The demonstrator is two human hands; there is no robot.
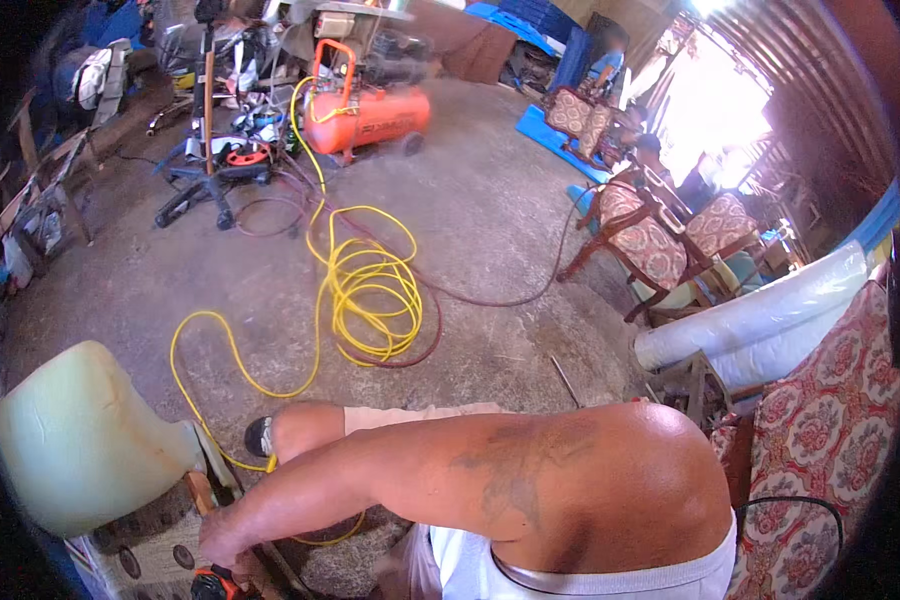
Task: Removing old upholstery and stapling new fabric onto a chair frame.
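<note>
My right arm crosses the lower part of the view, bare from the shoulder, reaching left. At its end, my right hand (226,543) is closed at an orange-and-black air tool (213,583), partly cut off by the lower edge. Most of its fingers are hidden. Beside the hand stands a seat piece with pale green foam (90,430), its lower part a greyish panel (155,575) with round dark marks. A short wooden strip (200,492) shows just above the hand. My left hand is out of view.
A yellow hose (375,300) lies coiled on the concrete floor, leading to an orange compressor (375,120). Carved chairs with patterned seats (642,245) stand at right, before plastic-wrapped rolls (760,315). Floral fabric (820,440) is close at right. A person (607,65) is far back.
</note>
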